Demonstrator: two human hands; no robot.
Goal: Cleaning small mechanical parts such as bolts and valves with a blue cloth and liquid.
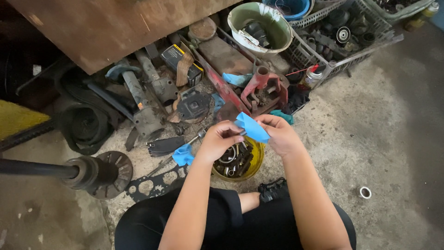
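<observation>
Person squatting on the concrete floor (379, 139), both hands working over a yellow tub (255, 162) of metal parts.

Left hand (217, 140) is curling in, fingertips pinched at the lower edge of a blue cloth (252, 127); whether it is also gripping a small part under the cloth, I cannot tell. Right hand (280, 134) is closing round the cloth's right side, fingers folded over it. So the cloth is being held between the two hands, directly above the tub, both hands touching it and about equally near.

The cloth's long axis is running from upper left to lower right, its upper corner poking up above the left fingertips, its lower end hanging toward the tub.

A second blue rag (183, 155) is lying on the floor just left of the left wrist, beside a ratchet handle (178, 153) slanting up to the right. A dark gasket (155, 183) is lying flat by the left knee. Behind: a red jack (259, 90), a spray can (311, 78), a grey bucket (277, 32), a crate (342, 51) of parts. A small white ring (365, 192) is sitting well apart on the right.
</observation>
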